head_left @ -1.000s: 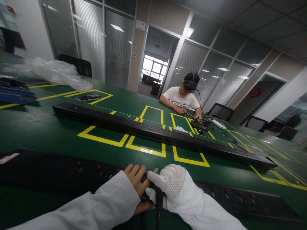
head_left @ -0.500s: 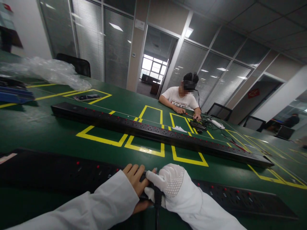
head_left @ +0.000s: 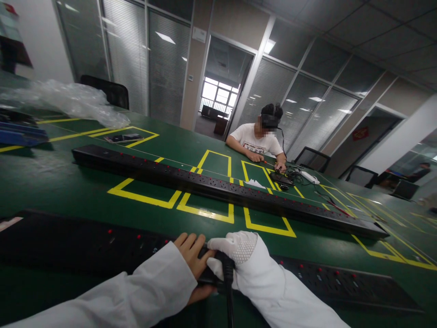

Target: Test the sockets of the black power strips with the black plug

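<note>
A long black power strip (head_left: 85, 246) with red indicator lights lies across the near side of the table. My bare left hand (head_left: 193, 255) is wrapped around its middle, fingers over the top and thumb side beneath. Right beside it, my right hand (head_left: 239, 250), in a white glove with dotted grip, is closed around a black power plug (head_left: 225, 262) at the strip. The plug's thick black cord hangs toward me. Its prongs and the socket under my hands are hidden, so how far it sits in the strip cannot be made out.
A second long black power strip (head_left: 218, 184) lies farther back over yellow tape outlines on the green table (head_left: 143, 223). Clear plastic wrap (head_left: 75, 102), a blue box (head_left: 20, 132) and a phone (head_left: 123, 138) are at left. Across the table a person (head_left: 257, 139) handles cables.
My right hand has tilted and shifted slightly left, and the plug's cord has swung to the right at its lower end. My left hand stays in place on the strip.
</note>
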`<state>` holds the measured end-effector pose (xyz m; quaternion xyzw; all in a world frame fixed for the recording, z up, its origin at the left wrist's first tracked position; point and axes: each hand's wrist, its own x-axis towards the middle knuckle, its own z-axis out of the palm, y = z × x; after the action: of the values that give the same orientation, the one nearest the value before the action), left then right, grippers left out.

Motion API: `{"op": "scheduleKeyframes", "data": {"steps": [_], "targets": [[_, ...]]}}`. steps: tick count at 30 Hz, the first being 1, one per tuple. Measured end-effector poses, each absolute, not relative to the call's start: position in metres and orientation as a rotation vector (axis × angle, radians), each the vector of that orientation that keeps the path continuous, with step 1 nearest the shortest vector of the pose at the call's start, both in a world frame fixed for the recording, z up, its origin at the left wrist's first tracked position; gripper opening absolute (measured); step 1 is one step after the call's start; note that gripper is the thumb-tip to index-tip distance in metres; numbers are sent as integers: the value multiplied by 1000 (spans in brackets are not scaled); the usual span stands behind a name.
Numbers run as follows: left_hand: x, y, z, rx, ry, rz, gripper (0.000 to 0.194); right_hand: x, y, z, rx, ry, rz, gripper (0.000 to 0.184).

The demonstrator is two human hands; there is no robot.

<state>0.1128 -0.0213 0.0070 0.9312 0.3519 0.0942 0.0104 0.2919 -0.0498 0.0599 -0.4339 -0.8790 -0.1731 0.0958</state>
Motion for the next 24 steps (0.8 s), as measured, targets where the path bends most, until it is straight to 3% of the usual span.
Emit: {"op": "scheduleKeyframes", "data": {"steps": [7,13,18,24], "targets": [[113,-20,2,2982,1076,239,79,288,-56,56,-1220,-2552,-589,33],[112,-17,-5,3051,1081,220,80,287,-56,67,-1182,-2650,-546,32],[112,-19,-2,3016,1072,275,77,287,-55,72,-1257,-2716,-584,31],[113,-21,4,2924,1112,329,63,287,-55,67,-1385,-2594,-395,32]]}}
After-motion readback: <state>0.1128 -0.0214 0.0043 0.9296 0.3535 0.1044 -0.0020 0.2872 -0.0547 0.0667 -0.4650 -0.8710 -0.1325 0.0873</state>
